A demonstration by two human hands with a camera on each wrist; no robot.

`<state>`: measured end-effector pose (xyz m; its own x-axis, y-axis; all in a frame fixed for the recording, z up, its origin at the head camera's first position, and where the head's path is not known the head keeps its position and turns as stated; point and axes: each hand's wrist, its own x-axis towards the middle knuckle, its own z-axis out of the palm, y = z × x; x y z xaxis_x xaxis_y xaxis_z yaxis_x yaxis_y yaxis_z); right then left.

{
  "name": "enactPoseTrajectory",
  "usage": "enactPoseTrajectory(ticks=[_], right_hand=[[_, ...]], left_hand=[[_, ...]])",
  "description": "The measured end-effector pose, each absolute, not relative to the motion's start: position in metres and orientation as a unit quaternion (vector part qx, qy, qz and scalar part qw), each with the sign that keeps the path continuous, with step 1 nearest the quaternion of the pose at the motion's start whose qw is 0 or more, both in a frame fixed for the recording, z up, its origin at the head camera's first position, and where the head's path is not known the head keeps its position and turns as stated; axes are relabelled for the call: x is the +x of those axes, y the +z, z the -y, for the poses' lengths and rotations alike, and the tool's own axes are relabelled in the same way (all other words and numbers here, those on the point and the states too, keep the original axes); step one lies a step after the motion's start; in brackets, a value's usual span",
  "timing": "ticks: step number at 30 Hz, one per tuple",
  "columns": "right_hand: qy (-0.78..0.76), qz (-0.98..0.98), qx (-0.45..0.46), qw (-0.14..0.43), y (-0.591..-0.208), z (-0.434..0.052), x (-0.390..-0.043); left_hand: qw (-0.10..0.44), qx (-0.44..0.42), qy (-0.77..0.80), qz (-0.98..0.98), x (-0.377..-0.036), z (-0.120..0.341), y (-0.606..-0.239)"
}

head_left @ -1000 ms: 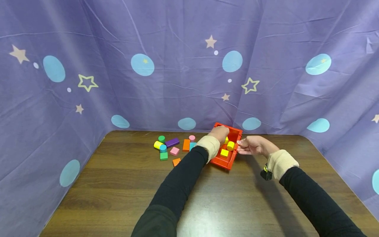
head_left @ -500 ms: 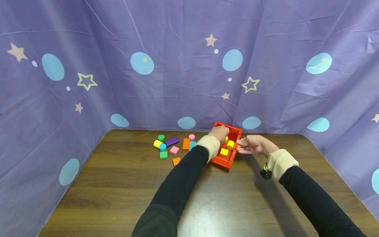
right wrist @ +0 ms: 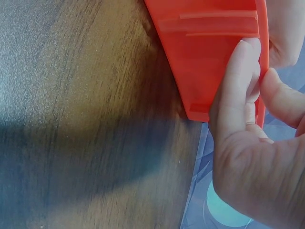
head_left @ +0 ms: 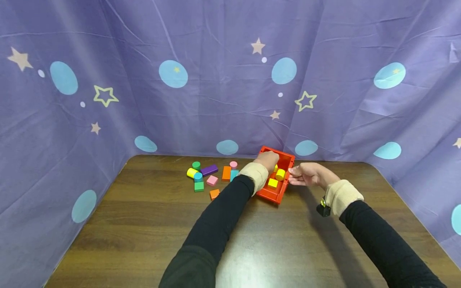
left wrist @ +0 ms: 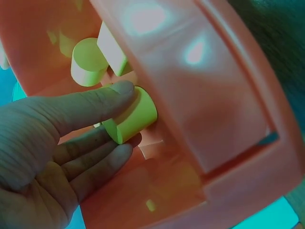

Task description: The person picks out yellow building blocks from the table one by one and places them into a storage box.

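A red plastic bin stands at the back of the table with yellow blocks inside. My left hand reaches into it from the left. In the left wrist view, thumb and fingers pinch a yellow cylinder close beside the bin's wall. A second yellow cylinder and a flat-sided yellow block lie deeper in the bin. My right hand holds the bin's right rim. In the right wrist view its thumb is at the rim, and its fingers lie along the outer wall.
Left of the bin lie loose blocks: a purple bar, an orange block, a green block, a pink block, a yellow cylinder and several more. A purple curtain hangs right behind the wooden table.
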<state>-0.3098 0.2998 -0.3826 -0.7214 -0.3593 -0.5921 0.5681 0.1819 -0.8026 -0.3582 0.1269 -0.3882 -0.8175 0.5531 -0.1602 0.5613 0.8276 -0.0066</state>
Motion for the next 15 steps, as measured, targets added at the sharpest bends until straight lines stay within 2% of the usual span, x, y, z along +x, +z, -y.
enactPoseTrajectory(ticks=[5,15], right_hand=[[-0.634,-0.677,0.074,0.367,-0.381,-0.300,-0.309],[-0.632,-0.676,0.070,0.373,-0.384,-0.302,-0.310]], left_hand=[[0.080,0.293,-0.032,-0.952,-0.356,-0.125,-0.384],[0.053,0.306,-0.040,-0.950,-0.339,-0.118,-0.366]])
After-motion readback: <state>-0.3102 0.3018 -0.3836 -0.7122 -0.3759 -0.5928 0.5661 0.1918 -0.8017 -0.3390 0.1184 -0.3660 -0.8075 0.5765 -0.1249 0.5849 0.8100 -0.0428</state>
